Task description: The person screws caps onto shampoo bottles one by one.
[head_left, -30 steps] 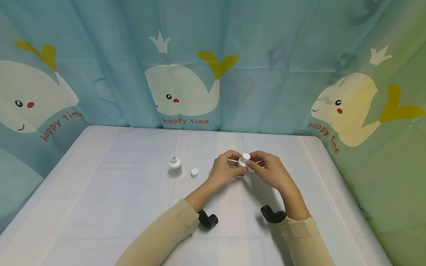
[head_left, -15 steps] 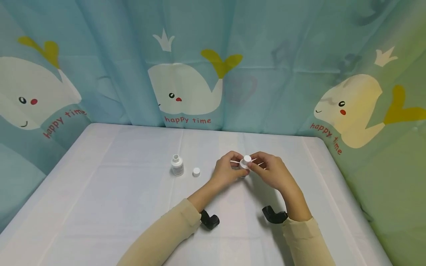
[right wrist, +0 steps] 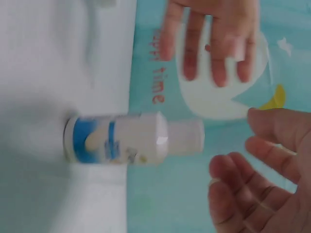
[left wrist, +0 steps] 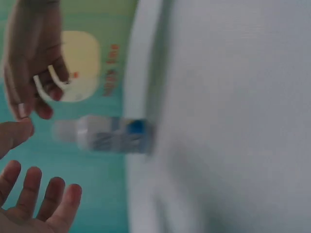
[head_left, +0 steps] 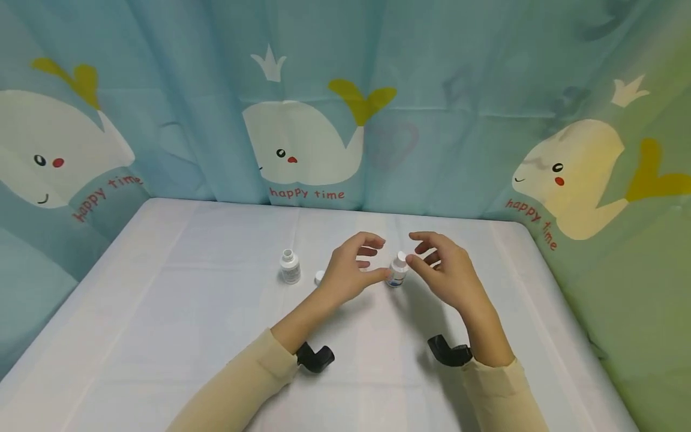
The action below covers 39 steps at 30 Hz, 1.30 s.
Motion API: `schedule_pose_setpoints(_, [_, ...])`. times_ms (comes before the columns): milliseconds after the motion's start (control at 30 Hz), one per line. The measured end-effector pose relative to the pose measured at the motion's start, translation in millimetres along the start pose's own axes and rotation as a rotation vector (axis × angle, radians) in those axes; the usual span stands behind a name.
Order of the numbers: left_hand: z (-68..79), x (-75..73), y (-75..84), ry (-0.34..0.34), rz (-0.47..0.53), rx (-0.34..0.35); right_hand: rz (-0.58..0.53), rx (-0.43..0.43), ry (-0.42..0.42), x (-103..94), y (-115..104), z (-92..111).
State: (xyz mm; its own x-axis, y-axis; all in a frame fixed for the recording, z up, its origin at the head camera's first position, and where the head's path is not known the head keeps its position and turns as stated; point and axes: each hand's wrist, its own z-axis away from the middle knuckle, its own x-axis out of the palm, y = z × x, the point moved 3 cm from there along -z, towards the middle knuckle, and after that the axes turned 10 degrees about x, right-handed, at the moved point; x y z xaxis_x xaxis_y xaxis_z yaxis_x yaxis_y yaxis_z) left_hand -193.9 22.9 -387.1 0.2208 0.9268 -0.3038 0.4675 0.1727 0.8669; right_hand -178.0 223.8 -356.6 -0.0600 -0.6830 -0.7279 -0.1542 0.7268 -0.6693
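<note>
Neither hand grips anything from the head view: the left hand [head_left: 345, 276] has its fingers spread, and the right hand [head_left: 453, 276] has its fingers loosely bent. Between them the capped bottle [head_left: 397, 278] stands upright on the white table cover [head_left: 205, 324], its cap [head_left: 400, 258] on top. Both thumbs come so near that a careless sweep could tip it, as it looks tall for its base. The loose cap [head_left: 319, 276] lies partly hidden behind the left forearm, where a backward pull might knock it away; being round, it could roll. Just beyond it, the uncapped bottle [head_left: 290, 271] stands with its threaded neck bare, so a bump could spill anything inside, though its contents do not show.

From the left wrist, the bottle is blurred, and both hands are clear of it. It looks like smooth plastic, a straight cylinder narrowing at the shoulder, with a blue patch on its label. Its base meets the faintly creased cover.

From the right wrist, the label shows blue and white, with a soft shine along the shoulder. The cap is a plain short cylinder; whether it is tight cannot be told, and if it sits loosely, lifting by it could pull it off. Behind hangs a thin, smooth curtain [right wrist: 160, 194] with a printed whale.
</note>
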Motion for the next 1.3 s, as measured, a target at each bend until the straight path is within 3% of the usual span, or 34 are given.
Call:
schedule_pose_setpoints(200, [9.4, -44.1, 31.8, 0.047, 0.024, 0.232, -0.079, -0.215, 0.068, 6.3, -25, 10])
schedule_pose_setpoints(333, [19.3, -79.5, 41.5, 0.070, -0.081, 0.416, -0.130, -0.313, 0.013, 19.9, -41, 15])
schedule_pose_setpoints(433, [26.3, -104.3, 39.5, 0.097, -0.188, 0.473, -0.144, -0.329, -0.058, 34.2, -52, 16])
schedule_pose_setpoints(667, [36.4, -145.6, 28.0, 0.152, -0.294, 0.425, -0.111, -0.287, -0.180, 65.0, -71, 12])
schedule_pose_setpoints(833, [44.9, -163.2, 10.4, 0.150, -0.277, 0.312, -0.038, -0.261, -0.241, 84.9, -80, 6])
schedule_pose_setpoints(967, [50.9, -167.3, -6.2, 0.123, -0.236, 0.201, 0.062, -0.277, -0.273, 101.1, -87, 0])
schedule_pose_setpoints(1133, [54.2, -162.1, -23.0, 0.055, -0.206, 0.082, 0.225, -0.291, -0.322, 121.6, -91, -6])
schedule_pose_setpoints(1300, [55.1, -157.0, -33.2, -0.005, -0.189, 0.025, 0.280, -0.265, -0.391, 132.3, -89, -6])
